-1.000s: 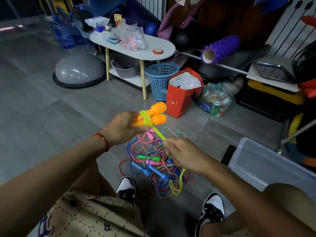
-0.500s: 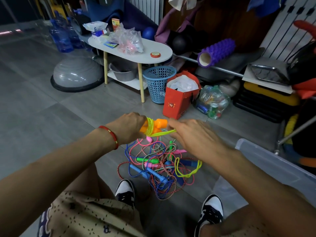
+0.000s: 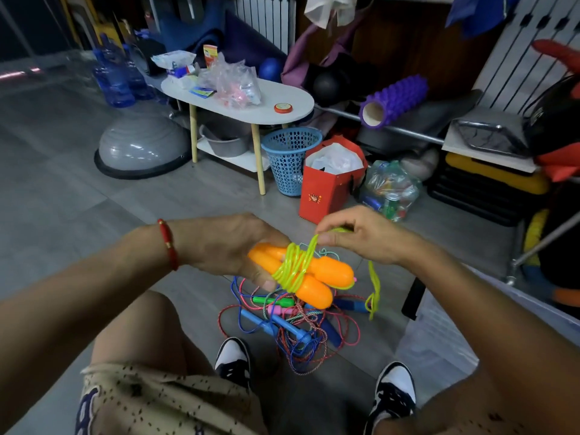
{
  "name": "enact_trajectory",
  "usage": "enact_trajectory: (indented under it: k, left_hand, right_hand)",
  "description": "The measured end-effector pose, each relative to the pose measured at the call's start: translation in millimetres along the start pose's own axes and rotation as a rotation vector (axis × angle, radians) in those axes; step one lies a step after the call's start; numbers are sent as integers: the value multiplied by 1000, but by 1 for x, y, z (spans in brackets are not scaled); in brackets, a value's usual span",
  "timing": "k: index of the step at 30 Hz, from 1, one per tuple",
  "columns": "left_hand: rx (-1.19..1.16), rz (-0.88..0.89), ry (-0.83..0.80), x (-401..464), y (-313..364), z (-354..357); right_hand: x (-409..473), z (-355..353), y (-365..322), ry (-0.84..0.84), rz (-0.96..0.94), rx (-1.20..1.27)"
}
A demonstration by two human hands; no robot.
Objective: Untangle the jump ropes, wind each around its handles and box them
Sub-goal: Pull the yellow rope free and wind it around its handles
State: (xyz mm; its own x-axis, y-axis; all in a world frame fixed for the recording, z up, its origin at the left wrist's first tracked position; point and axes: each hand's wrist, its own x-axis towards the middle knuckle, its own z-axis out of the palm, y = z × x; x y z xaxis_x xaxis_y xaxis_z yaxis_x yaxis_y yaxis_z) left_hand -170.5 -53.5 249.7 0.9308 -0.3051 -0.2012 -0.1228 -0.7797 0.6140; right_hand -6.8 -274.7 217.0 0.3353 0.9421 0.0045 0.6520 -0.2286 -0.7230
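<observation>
While seated over a grey tiled floor (image 3: pixel 78 196), a person grips a pair of orange handles (image 3: pixel 309 276) side by side in the left hand (image 3: pixel 226 246), its fingers closed around their near ends, a red bracelet (image 3: pixel 168 244) on that wrist. Several turns of yellow-green rope (image 3: pixel 293 266) cross the middle of both handles. The right hand (image 3: pixel 367 238), just beside and above the handles, pinches the same rope between thumb and forefinger, fingers narrow; from that pinch a loose tail hangs down to the right and ends in a small loop above the floor.

Directly below the hands, between two black-and-white sneakers (image 3: pixel 233 357), lies a tangled pile of jump ropes (image 3: pixel 292 328): blue, pink, green and braided cords with blue, green and pink handles mixed through it. A clear plastic box (image 3: pixel 439 337) sits on the floor to the right of the pile, partly hidden by the right forearm; whether anything is inside cannot be told.

Further back stand a white oval tabletop (image 3: pixel 270 105) carrying plastic bags and a small round tin, a blue mesh basket (image 3: pixel 290 158), a red paper bag (image 3: pixel 326 186), a purple foam roller (image 3: pixel 394 100) and a grey balance dome (image 3: pixel 142 146).
</observation>
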Motion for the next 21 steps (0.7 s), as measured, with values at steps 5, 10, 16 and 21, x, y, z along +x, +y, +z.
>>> enact_trajectory:
  k: [5, 10, 16, 21]
  left_hand:
    - [-201, -5, 42, 1, 10, -3]
    - [-422, -77, 322, 18, -9, 19]
    - [-468, -274, 531, 37, -34, 31]
    - [-109, -432, 560, 44, -47, 28]
  right_hand:
    - [-7, 38, 15, 106, 22, 330]
    - [-1, 79, 14, 184, 180, 511]
    - [-5, 98, 11, 161, 302, 623]
    - [-19, 91, -4, 137, 175, -84]
